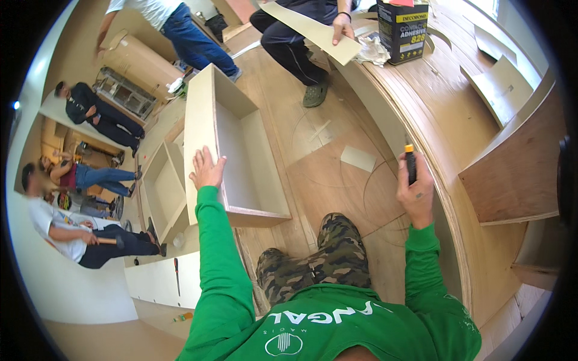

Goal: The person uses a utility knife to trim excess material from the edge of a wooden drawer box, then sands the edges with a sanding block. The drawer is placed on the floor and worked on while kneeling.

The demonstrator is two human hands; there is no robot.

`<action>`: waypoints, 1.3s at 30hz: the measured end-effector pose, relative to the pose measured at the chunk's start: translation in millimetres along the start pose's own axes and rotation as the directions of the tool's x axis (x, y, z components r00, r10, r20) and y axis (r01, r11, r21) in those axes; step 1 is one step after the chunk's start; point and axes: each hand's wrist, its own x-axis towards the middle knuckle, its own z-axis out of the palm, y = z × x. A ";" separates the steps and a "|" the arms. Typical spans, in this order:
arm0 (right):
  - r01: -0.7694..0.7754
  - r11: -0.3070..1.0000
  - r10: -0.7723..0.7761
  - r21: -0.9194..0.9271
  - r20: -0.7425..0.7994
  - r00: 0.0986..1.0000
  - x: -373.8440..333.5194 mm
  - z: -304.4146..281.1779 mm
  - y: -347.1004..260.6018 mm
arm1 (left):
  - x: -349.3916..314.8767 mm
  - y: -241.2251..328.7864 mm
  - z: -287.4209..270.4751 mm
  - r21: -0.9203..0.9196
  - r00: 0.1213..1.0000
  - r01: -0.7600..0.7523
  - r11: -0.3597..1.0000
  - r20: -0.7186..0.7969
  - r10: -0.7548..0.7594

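Note:
My left hand (208, 170) lies flat with fingers spread on the pale front panel of a wooden drawer box (203, 108). The box is open and cream-lined inside, resting left of my knees. In my right hand (416, 189) is a utility knife (410, 163) with a black and orange handle, pointing away from me; its blade is too small to make out clearly. That hand is beside the edge of a long wooden panel (442, 129). A loose cream rectangle (357, 159) of sheet lies on the wooden floor between my hands.
Across from me, a person's hand (343, 29) holds a long cream strip (313, 30). A black adhesive can (402, 33) and crumpled white paper (373, 51) stand on the panel. Curved offcuts (497, 87) lie at right. Another box (164, 180) and several people are at left.

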 end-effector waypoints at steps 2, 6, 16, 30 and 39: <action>0.110 0.981 -0.127 -0.163 -0.099 0.987 12.0 -12.2 1.7 | -17.1 -4.4 -1.9 -0.050 1.000 -0.009 0.999 -0.017 0.008; 0.066 0.871 -0.142 -0.487 -0.121 0.982 21.3 -32.6 16.8 | -39.6 -4.7 -1.4 -0.086 0.998 -0.022 0.996 -0.057 0.017; 0.041 0.838 -0.164 -0.544 -0.180 0.970 16.5 -42.5 27.8 | -75.2 -19.4 -0.2 -0.121 0.996 -0.074 0.990 -0.047 0.069; 0.037 0.784 -0.119 -0.620 -0.092 0.989 14.2 -36.8 35.4 | -91.2 -68.8 4.8 -0.477 0.988 -0.134 0.869 -0.137 0.077; 0.096 0.698 -0.202 -0.710 -0.067 0.977 9.8 -31.7 39.0 | -56.6 -87.5 6.4 -0.759 0.987 -0.085 0.646 0.026 0.161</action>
